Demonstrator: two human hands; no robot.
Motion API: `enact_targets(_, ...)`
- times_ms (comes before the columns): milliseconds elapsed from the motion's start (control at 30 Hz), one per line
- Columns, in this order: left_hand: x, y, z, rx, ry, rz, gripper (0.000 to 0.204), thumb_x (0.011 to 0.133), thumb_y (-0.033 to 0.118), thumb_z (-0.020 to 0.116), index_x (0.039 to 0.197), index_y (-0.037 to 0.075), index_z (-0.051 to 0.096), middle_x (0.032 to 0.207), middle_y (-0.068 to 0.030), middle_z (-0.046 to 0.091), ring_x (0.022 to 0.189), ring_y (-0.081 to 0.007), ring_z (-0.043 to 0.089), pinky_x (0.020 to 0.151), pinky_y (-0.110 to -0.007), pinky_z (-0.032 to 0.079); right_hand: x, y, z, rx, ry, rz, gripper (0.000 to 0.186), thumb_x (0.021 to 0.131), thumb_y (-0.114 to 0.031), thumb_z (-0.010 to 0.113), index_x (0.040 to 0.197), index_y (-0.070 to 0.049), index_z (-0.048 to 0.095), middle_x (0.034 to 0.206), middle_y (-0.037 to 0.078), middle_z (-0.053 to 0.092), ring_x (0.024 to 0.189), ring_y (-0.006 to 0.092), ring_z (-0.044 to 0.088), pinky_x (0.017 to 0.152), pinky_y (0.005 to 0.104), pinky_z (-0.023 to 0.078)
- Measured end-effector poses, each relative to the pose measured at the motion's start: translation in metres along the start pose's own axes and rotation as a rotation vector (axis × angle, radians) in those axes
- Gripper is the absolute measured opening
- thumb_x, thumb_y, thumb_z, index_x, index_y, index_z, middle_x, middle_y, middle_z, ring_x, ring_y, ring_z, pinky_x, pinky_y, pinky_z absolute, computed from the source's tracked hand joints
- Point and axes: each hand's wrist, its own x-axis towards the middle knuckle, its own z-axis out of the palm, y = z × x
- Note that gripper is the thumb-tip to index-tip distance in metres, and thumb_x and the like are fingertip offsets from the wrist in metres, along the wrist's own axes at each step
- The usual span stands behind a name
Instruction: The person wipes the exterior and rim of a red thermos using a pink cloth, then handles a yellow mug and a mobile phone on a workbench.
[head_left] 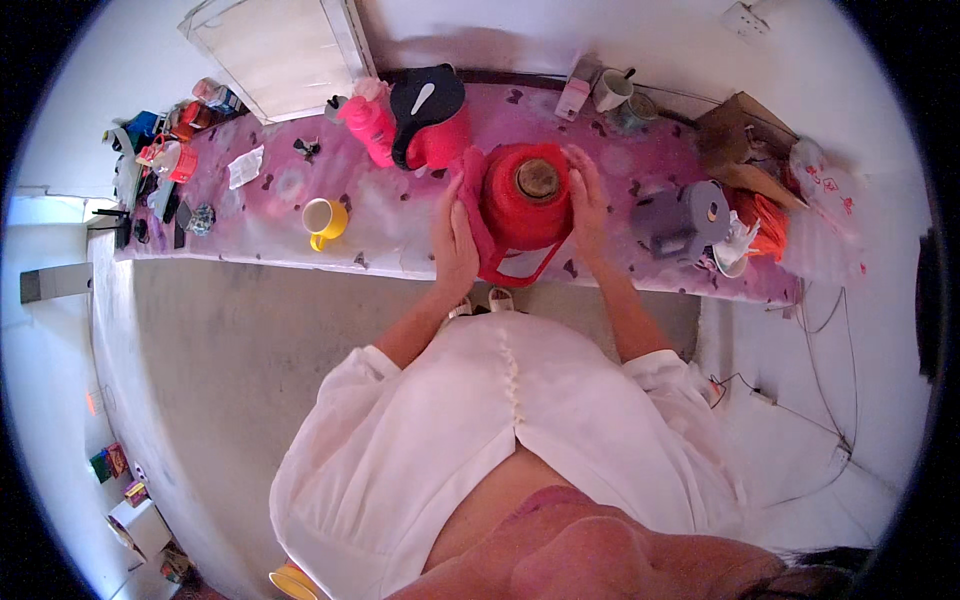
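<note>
A red flask with a cork stopper and a red handle stands between my hands at the table's near edge. My left hand presses a pink cloth against the flask's left side, fingers straight and together. My right hand grips the flask's right side. Just behind are a black-lidded pink container and a pink bottle. A grey appliance with a handle lies to the right.
The patterned pink tabletop holds a yellow mug, a cluttered group of items at left, cups at the back, and a cardboard box with orange material at right. Cables hang along the right wall.
</note>
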Motion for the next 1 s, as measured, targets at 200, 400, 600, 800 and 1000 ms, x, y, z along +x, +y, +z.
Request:
enact_targets(200,-0.027,0.005,-0.013,-0.020,-0.035,-0.051,0.044,0.110,0.017,0.033,0.145,-0.005,0.047,0.145,-0.0186,0.053,0.138,-0.0273,0.047,0.117,-0.036,0.031,0.022,-0.075,-0.032,-0.351,-0.434,-0.456,0.071,0.092,-0.038,0.072,0.151,-0.014,0.043,0.163,0.011,0.030,0.151,0.0323,0.028,0.121,0.0459,0.028)
enact_targets(400,-0.005,0.017,-0.015,-0.212,-0.002,-0.132,0.047,0.111,0.022,0.031,0.144,-0.006,0.048,0.142,-0.0164,0.056,0.132,-0.0241,0.051,0.114,-0.036,0.034,0.063,-0.077,-0.014,-0.647,-0.763,-0.899,0.077,0.074,-0.041,0.084,0.142,-0.021,0.053,0.143,0.016,0.049,0.130,0.0387,0.051,0.108,0.0476,0.045)
enact_targets(600,-0.005,0.044,-0.018,-0.204,-0.028,-0.182,0.044,0.109,0.020,0.037,0.143,-0.004,0.050,0.138,-0.0160,0.059,0.127,-0.0228,0.054,0.110,-0.036,0.040,0.053,-0.076,0.004,-0.652,-0.631,-0.926,0.069,0.067,-0.024,0.087,0.130,-0.016,0.060,0.122,0.012,0.057,0.110,0.0337,0.059,0.091,0.0445,0.053)
enact_targets(800,0.004,0.042,-0.003,0.337,0.097,0.265,0.040,0.103,0.009,0.045,0.140,-0.003,0.052,0.134,-0.0235,0.060,0.128,-0.0388,0.056,0.109,-0.042,0.042,0.029,-0.082,0.035,-0.710,-0.413,-0.796,0.065,0.071,-0.037,0.084,0.129,-0.016,0.061,0.113,0.014,0.058,0.104,0.0359,0.060,0.090,0.0455,0.054)
enact_targets(1000,-0.018,0.014,-0.031,0.312,-0.010,-0.213,0.040,0.097,0.005,0.051,0.136,-0.004,0.052,0.141,-0.0247,0.055,0.131,-0.0424,0.052,0.109,-0.047,0.042,0.023,-0.087,0.038,-0.765,-0.346,-0.786,0.060,0.073,-0.030,0.083,0.128,-0.015,0.064,0.112,0.012,0.058,0.103,0.0335,0.058,0.086,0.0439,0.053)
